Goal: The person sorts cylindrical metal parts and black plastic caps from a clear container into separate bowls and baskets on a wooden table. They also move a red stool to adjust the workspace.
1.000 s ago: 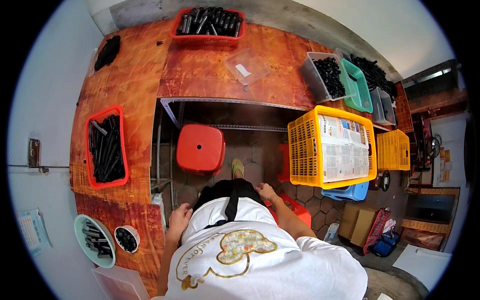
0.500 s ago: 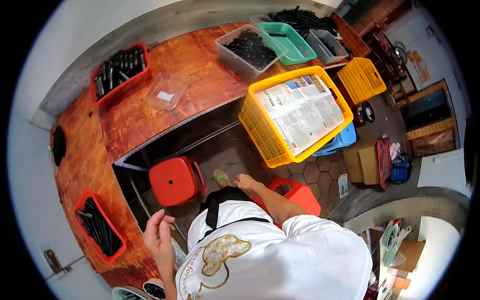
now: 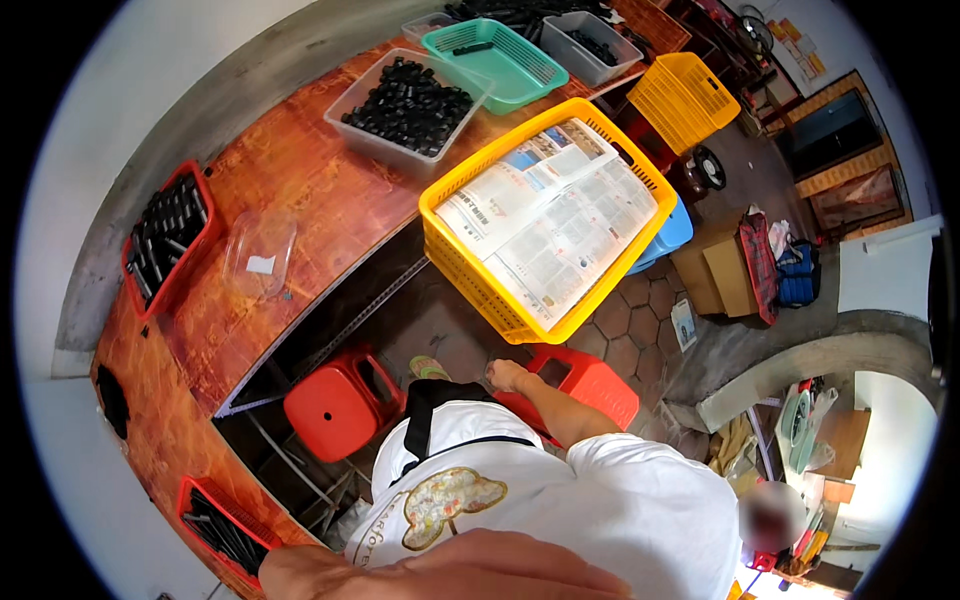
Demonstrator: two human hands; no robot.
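My left hand (image 3: 490, 560) is raised very close at the lower edge, large and blurred in front of my white shirt. Its fingers are mostly hidden or cut off. My right hand (image 3: 506, 376) hangs low beside a red plastic stool (image 3: 600, 390), small in view, its fingers turned away. Just beyond it stands a yellow plastic crate (image 3: 480, 290), with printed newspaper (image 3: 560, 225) spread over its top. Neither hand visibly holds a thing. A red basket of black rod-like parts (image 3: 225, 535) is partly covered by my left wrist.
On the L-shaped wood-patterned table (image 3: 290, 150) stand a clear bin of black pieces (image 3: 410, 110), a green basket (image 3: 510, 65) and another red basket (image 3: 170, 240). A second red stool (image 3: 335, 410) sits under the edge. Cardboard (image 3: 715, 275) lies at right.
My left hand has swung up and right from beside the table, across my shirt. My right hand stays low. The view has shifted, bringing the crate and bins further left.
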